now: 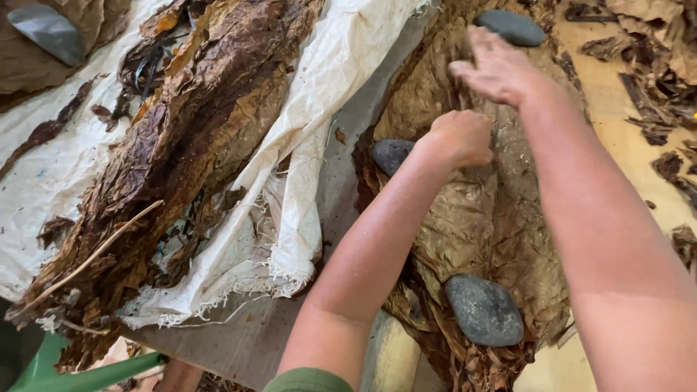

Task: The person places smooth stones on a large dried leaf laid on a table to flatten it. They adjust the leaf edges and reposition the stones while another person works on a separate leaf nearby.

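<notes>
A: What's in shot, head cam, looking down?

B: Two bare forearms over a stack of flattened brown leaves [479, 218], prob. dried tobacco, on a wooden bench [254, 341]. Left hand [461, 136] is curled into a loose fist, knuckles pressed onto the top leaf near the stack's upper-left part. Can't tell if it pinches the leaf or just pushes on it; fingertips are tucked under.

A: And the right?

B: Right hand [497, 69] is released, fingers spread and slightly blurred, hovering over the far end of the stack, gripping nothing.

A: Weights?

B: Three smooth grey stones on the stack: near stone [484, 310] at the bottom edge, middle stone [392, 154] just left of the left fist, far stone [512, 27] at the top, just beyond the right hand's fingertips.

A: Left of frame?

B: A heap of darker crumpled leaves [189, 138] lying on a frayed white cloth [319, 94]. Another grey stone [47, 30] in the top-left corner. Leaf scraps [653, 87] scattered at right. Green plastic chair [80, 374] part visible bottom left.
</notes>
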